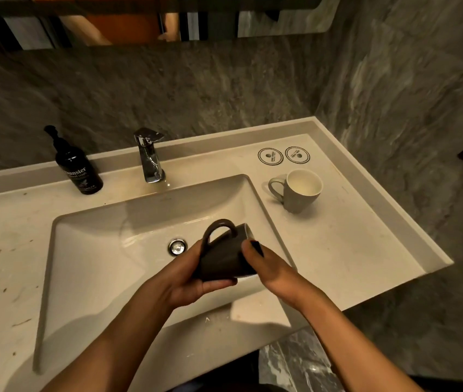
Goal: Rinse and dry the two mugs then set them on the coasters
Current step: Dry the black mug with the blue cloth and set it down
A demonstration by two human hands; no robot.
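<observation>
I hold a dark mug (226, 256) on its side over the right part of the sink basin (97, 250), handle up and mouth pointing right. My left hand (193, 281) cups it from below and grips its base end. My right hand (269, 267) grips the rim end, thumb on top of the mug. A grey mug (299, 190) with a pale inside stands upright on the counter to the right of the basin, handle to the left. Two round white coasters (270, 156) (297, 155) lie side by side behind it, both bare.
A chrome tap (149, 157) stands behind the basin; no water shows. A black pump bottle (79, 168) stands left of the tap. The drain (177, 247) lies left of the dark mug. Grey stone walls close the back and right; the counter (366, 244) ends at right.
</observation>
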